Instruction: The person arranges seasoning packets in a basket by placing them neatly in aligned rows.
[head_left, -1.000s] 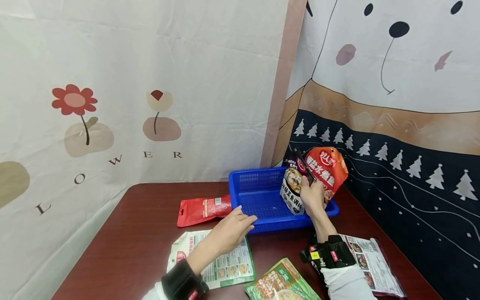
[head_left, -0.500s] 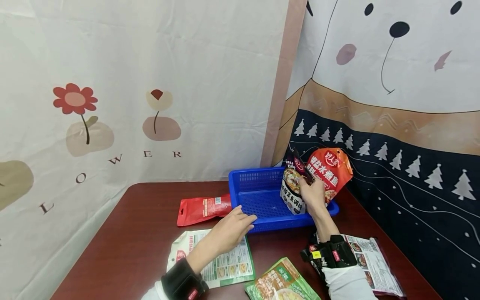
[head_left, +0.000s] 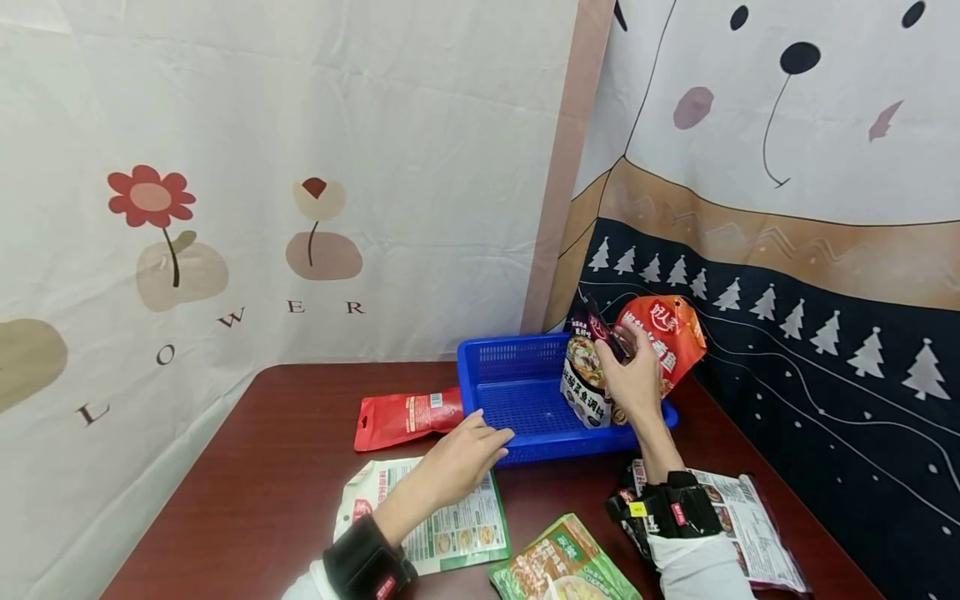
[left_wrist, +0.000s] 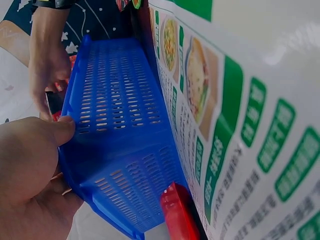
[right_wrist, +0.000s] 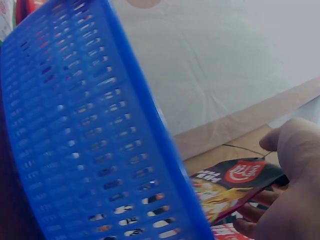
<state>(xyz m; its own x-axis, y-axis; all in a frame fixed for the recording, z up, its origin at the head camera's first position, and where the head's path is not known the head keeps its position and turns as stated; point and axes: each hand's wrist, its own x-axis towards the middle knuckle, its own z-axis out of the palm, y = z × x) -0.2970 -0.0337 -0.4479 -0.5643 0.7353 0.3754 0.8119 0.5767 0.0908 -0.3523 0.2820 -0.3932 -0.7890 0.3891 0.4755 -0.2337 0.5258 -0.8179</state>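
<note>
In the head view my left hand (head_left: 467, 458) is at the near left corner of the blue plastic basket (head_left: 517, 454). The left wrist view shows its thumb and fingers gripping the rim. My right hand (head_left: 633, 375) is over the basket's right end, at the top of a dark seasoning pouch (head_left: 585, 358) with a food picture. In the right wrist view the thumb stands off this dark pouch (right_wrist: 235, 185), with the fingers spread on its other side. An orange-red pouch (head_left: 671, 333) stands tilted behind the right hand, partly hidden by it.
Left of the basket lies a red pouch (head_left: 405, 421). A white-and-green packet (head_left: 457, 533) lies under the left forearm, and a green-brown packet (head_left: 566, 567) near the front edge. A packet with a printed white back (head_left: 750, 533) lies beside the right wrist. Cloth curtains hang behind the table.
My right hand has risen slightly and its fingers have loosened at the dark pouch's top. The orange-red pouch has leaned a little to the right. My left hand stays still.
</note>
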